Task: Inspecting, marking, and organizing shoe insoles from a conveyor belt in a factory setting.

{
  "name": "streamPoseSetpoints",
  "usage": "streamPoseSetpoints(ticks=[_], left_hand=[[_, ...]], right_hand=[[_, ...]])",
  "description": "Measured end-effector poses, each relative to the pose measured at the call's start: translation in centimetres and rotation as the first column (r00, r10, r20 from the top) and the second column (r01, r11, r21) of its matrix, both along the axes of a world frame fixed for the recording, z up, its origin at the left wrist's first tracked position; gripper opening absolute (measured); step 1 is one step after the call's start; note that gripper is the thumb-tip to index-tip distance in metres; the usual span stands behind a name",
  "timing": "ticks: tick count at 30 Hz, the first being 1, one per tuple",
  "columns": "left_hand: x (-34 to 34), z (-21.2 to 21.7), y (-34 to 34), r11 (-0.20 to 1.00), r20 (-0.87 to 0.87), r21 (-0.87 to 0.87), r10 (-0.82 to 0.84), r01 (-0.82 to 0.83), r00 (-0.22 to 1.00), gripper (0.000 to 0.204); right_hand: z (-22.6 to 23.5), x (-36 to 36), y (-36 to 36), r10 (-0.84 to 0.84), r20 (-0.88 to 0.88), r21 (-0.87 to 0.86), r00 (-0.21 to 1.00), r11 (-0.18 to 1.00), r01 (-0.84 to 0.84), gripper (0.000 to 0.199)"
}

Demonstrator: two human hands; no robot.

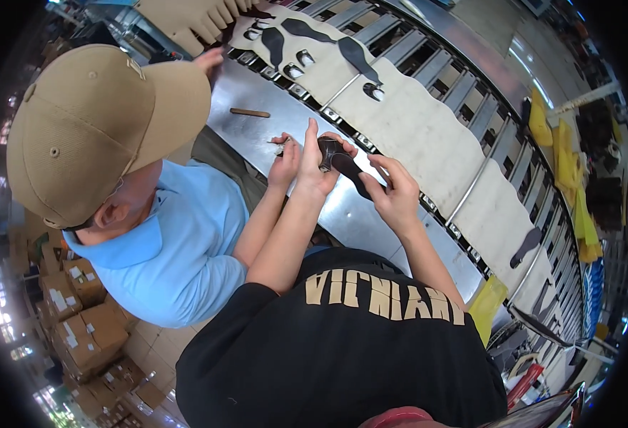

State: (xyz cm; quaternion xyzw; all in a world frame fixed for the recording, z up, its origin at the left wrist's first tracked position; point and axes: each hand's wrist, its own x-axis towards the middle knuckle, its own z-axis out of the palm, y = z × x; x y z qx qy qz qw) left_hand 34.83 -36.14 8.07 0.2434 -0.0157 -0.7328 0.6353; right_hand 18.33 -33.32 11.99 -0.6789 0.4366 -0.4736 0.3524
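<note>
Left hand (315, 173), fingers curled, grasps a glossy brown shoe part (331, 150); right hand (396, 191) pinches the dark sole (350, 173). Pale block lettering (382, 294) crosses a black shirt (328, 364).

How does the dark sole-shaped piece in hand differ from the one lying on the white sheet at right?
The held piece is between left hand and right hand; the lying piece rests on the sheet. The held piece overlaps a glossy dark part; the lying piece overlaps no dark part. Both are dark, elongated.
</note>
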Motion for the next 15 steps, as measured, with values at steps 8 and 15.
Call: streamPoseSetpoints(ticks=[8,15], left_hand=[[-3.5,1.1,0.2,0.993,0.14,0.048,-0.118,0.112,0.983,0.074],[-5.8,-3.9,3.0,0.982,0.761,0.09,-0.176,0.167,0.624,0.023]], right_hand=[[-4.5,-1.7,-1.2,-0.145,0.394,0.447,0.908,0.893,-0.051,0.011],[-6.8,-4.8,-1.2,-0.316,0.27,0.717,0.91,0.696,0.029,0.014]])
